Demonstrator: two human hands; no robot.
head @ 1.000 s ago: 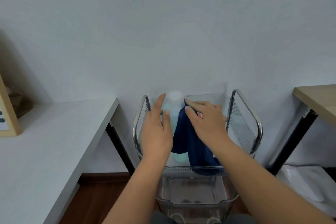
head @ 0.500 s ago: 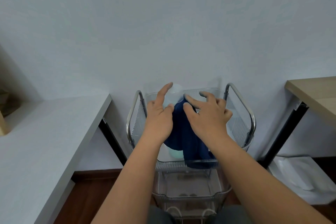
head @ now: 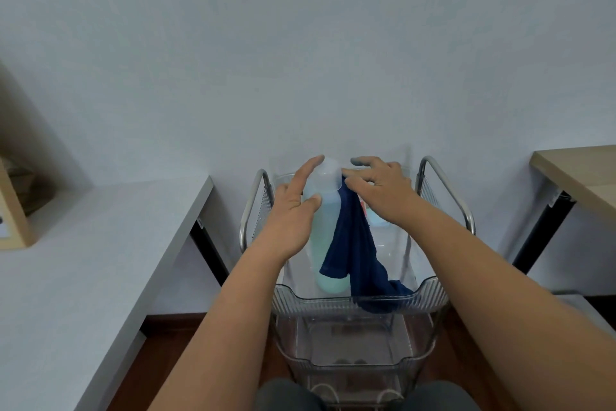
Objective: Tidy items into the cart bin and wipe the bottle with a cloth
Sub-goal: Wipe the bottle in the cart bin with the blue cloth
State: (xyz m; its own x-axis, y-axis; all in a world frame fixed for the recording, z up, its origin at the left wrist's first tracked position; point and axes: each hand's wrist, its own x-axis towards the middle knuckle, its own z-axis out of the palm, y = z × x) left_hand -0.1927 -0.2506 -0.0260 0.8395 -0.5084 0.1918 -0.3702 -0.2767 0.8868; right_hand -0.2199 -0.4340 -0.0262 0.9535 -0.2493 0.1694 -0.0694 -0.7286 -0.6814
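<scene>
Standing cart: a clear ribbed plastic cart bin [head: 346,302] sat on top between two bent chrome handles, lower clear tiers beneath it, the whole set against a pale wall [head: 300,44].
Side tables: a white table [head: 83,260] stood to the left of the cart, and a wood-topped table [head: 580,174] with a black leg to the right; both were apart from it.
Wooden frame: a light wood frame [head: 13,210] leaned at the far left edge of the white table.
Bottle: a tall, smooth, translucent bottle [head: 325,220], pale blue shading to green at the base, stood upright in the bin's middle, its long axis vertical and its frosted cap pointing up, just above the bin's far rim.
Cloth: a dark blue, soft-textured cloth [head: 353,244] hung from near the bottle's neck down its right side, its lower end bunched on the bin floor against the near wall.
Left hand: the left hand [head: 293,210] lay against the bottle's left side, fingers straight and spread, the thumb tip touching the bottle's body and the index finger reaching up beside the cap; nothing was gripped.
Right hand: the right hand [head: 383,190] hovered at the cap's right, fingers loosely bent, its thumb and forefinger pinching the cloth's top corner against the bottle's shoulder.
Small items: something pale blue and red lay in the bin's far right corner, partly hidden by the right wrist and too blurred to identify.
</scene>
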